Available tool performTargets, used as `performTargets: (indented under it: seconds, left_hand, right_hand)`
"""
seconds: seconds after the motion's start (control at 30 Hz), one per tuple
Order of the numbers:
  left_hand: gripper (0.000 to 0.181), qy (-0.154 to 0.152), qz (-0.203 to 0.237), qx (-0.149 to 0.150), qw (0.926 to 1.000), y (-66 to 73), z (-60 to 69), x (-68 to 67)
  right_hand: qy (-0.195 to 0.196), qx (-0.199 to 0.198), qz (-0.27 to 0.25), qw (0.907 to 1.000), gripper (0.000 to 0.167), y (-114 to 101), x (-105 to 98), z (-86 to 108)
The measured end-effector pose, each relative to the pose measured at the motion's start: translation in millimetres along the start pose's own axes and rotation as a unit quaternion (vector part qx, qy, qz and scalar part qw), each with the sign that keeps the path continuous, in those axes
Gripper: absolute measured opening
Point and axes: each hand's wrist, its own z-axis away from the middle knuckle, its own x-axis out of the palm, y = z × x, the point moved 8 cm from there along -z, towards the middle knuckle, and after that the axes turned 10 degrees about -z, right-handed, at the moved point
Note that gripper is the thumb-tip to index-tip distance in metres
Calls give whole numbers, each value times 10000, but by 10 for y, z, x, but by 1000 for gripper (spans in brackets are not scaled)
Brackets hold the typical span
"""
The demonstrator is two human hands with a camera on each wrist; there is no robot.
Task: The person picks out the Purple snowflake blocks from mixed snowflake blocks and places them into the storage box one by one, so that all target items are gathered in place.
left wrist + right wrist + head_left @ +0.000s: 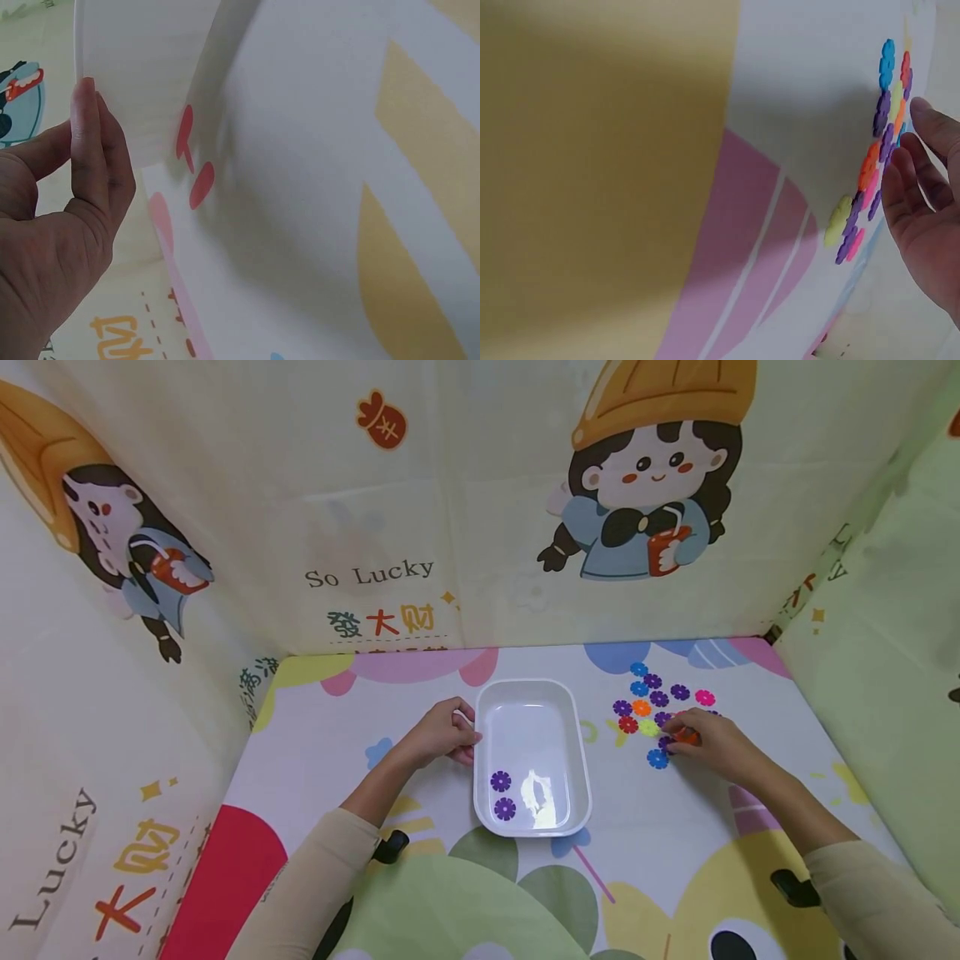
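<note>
2 purple flowers lie in the near left part of a white tray, the only pieces I can see inside it. Right of the tray, well apart from it, a larger scatter of flowers covers part of the desk: at least 6 more purple, with blue, red, orange, yellow and pink among them. The work looks barely begun, with 2 pieces in and the bulk, purple included, lying outside. A person's left hand holds the tray's left edge. The right hand reaches over the scatter, thumb and fingertips parted and no flower visibly gripped; whether a fingertip touches any piece, I cannot tell. Behind, cartoon figures decorate the wall cloth.
</note>
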Motion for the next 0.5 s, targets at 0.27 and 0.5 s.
performTargets:
  seconds: [0.27, 0.5]
  left_hand:
    - [34, -3, -3, -30, 10000, 18, 14, 10]
    - [34, -23, 82, 72, 9999, 26, 16, 8]
  right_hand:
    - [5, -16, 273, 9996, 28, 104, 39, 1]
    - [-85, 274, 167, 9994, 31, 199, 97, -34]
